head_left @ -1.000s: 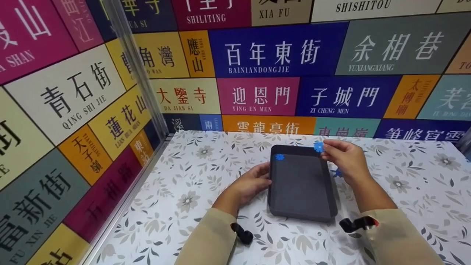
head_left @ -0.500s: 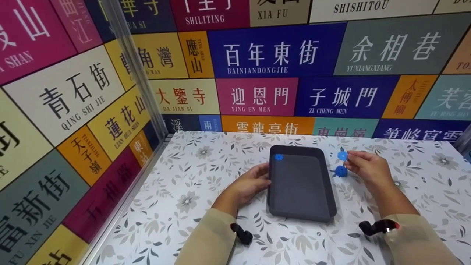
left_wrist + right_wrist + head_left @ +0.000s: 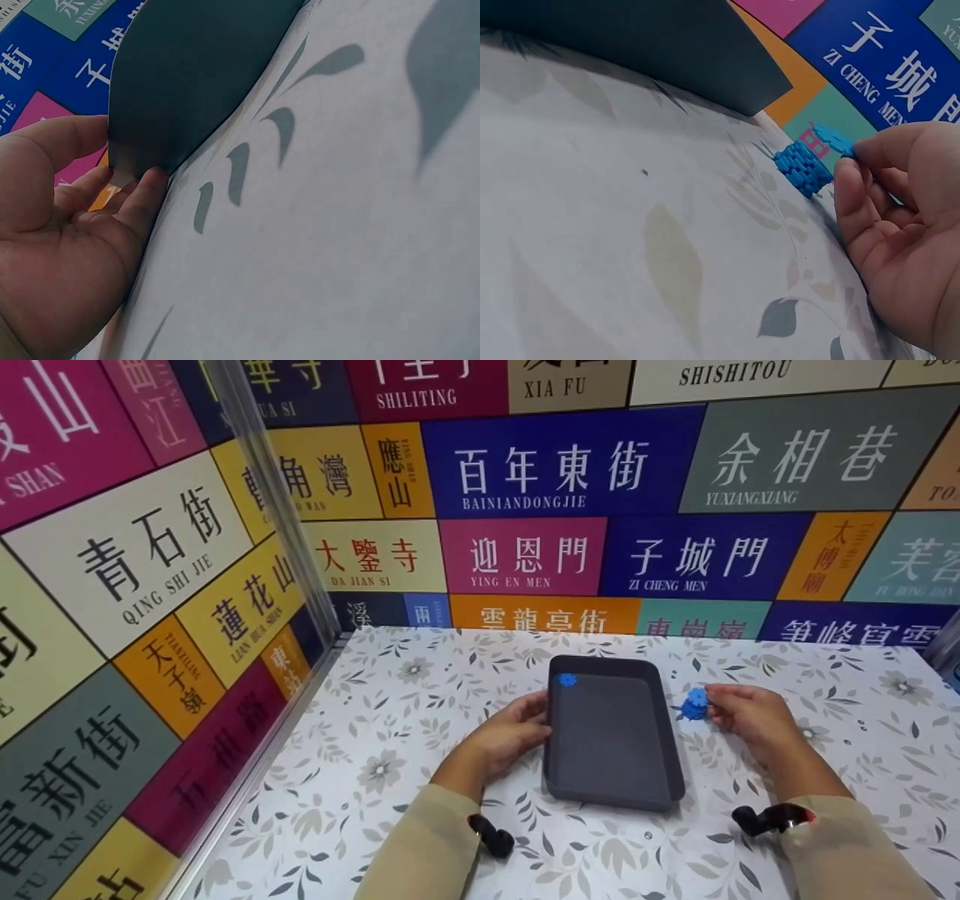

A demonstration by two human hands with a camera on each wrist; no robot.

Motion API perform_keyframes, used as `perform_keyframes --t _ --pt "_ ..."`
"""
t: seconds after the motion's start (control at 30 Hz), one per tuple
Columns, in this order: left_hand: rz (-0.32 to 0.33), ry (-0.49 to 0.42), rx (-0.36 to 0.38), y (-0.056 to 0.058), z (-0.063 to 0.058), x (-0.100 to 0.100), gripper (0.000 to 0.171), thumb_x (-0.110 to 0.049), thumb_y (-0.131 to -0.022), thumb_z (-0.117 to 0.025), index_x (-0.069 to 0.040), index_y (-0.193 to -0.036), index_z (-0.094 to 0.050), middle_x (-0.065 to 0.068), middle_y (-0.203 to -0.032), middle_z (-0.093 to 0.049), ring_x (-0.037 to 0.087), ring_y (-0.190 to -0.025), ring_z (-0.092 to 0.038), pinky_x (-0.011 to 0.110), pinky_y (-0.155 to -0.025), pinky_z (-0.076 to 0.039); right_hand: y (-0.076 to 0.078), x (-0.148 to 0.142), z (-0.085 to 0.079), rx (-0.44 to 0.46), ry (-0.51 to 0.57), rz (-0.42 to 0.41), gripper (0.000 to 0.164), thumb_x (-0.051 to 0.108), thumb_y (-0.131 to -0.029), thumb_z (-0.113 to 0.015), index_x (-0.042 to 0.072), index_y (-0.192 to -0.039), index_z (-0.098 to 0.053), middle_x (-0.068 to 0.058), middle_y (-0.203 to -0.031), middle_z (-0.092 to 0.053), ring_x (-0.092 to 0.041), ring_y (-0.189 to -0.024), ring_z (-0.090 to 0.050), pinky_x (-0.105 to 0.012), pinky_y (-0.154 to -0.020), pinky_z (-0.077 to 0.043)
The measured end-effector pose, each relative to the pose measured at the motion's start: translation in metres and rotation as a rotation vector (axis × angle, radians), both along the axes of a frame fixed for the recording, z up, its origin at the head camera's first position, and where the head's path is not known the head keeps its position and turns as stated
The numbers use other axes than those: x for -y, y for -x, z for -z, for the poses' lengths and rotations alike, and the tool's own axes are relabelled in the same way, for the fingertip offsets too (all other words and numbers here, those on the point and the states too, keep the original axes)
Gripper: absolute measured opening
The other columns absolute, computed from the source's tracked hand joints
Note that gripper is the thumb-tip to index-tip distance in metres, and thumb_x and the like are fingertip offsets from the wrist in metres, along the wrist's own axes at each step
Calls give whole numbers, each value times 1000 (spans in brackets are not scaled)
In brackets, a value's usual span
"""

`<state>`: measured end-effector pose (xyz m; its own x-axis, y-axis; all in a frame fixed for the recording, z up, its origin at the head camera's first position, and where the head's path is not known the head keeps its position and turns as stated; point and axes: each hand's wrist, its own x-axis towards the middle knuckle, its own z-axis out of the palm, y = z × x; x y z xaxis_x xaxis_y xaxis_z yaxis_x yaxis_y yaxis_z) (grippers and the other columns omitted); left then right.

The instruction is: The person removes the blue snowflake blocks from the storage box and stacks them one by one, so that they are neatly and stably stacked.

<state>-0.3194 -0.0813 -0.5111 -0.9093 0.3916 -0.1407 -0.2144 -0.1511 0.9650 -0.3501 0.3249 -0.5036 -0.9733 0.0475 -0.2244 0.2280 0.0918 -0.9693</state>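
In the head view my right hand pinches a blue flower-shaped disc between thumb and index finger, tilted close over a stack of similar blue discs. That stack stands on the table just right of a dark grey rectangular tray. One more blue disc lies in the tray's far left corner. At the tray's left side, my left hand holds its wall, thumb and fingertips at the edge. In the left wrist view the fingers meet the tray's outer wall.
A floral-patterned white cloth covers the table. Behind it and along the left rise walls of colourful panels with place names. A metal corner post stands between the two walls.
My right hand has moved from the tray's far right rim out to the right, then down to the stack, with the blue disc pinched throughout. The left hand stays at the tray.
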Motion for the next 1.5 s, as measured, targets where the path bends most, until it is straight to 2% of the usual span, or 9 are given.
perform_keyframes --t 0.27,0.43,0.57,0.7,0.97,1.13,1.3,1.5 --pt "2 2 -3 1 2 1 76 12 -94 -60 -7 -165 -38 14 -172 -40 29 -159 -41 42 -126 -43 0 -1 5 -34 -2 -23 20 23 -103 -72 17 -121 -79 11 -89 -76 -4 -81 -67 -20 -73 -60" --pt "4 5 -8 0 0 0 75 11 -95 -60 -6 -165 -38 14 -171 -41 28 -159 -41 40 -125 -44 0 -2 6 -42 24 -36 16 18 -105 -69 21 -114 -82 10 -89 -75 -5 -80 -67 -20 -72 -60" --pt "1 11 -6 -1 -1 0 75 11 -95 -60 -6 -164 -39 13 -171 -42 28 -159 -42 40 -125 -45 1 -2 8 -48 3 -40 21 18 -106 -67 16 -123 -80 11 -89 -75 -4 -80 -66 -19 -71 -60" --pt "4 10 -5 -2 -2 0 75 11 -94 -60 -6 -165 -38 13 -171 -41 28 -159 -42 40 -126 -44 2 -2 9 -50 -37 -23 27 20 -105 -68 13 -129 -76 12 -89 -74 -3 -80 -65 -19 -71 -59" --pt "4 15 1 -1 -1 0 75 10 -95 -60 -7 -165 -39 13 -171 -41 27 -159 -41 41 -128 -42 2 2 9 -75 -76 29 20 19 -101 -74 13 -119 -80 15 -84 -75 -2 -74 -66 -18 -68 -59" --pt "4 19 1 -1 -2 0 76 10 -95 -60 -7 -165 -38 12 -172 -40 28 -160 -40 41 -128 -41 3 4 10 -67 -136 43 31 24 -101 -74 7 -127 -75 16 -83 -74 -1 -75 -66 -18 -69 -59" --pt "-1 9 -12 0 0 0 75 12 -94 -60 -5 -164 -39 14 -171 -40 29 -160 -41 43 -127 -43 4 4 11 -43 -137 43 46 25 -103 -72 -1 -140 -65 15 -85 -73 -2 -77 -67 -20 -71 -61" --pt "-7 15 -12 1 1 -1 74 11 -95 -60 -6 -163 -40 14 -171 -41 29 -159 -42 43 -126 -43 5 4 10 -30 -138 54 49 26 -103 -71 -1 -143 -62 14 -87 -73 -3 -79 -67 -20 -73 -62"
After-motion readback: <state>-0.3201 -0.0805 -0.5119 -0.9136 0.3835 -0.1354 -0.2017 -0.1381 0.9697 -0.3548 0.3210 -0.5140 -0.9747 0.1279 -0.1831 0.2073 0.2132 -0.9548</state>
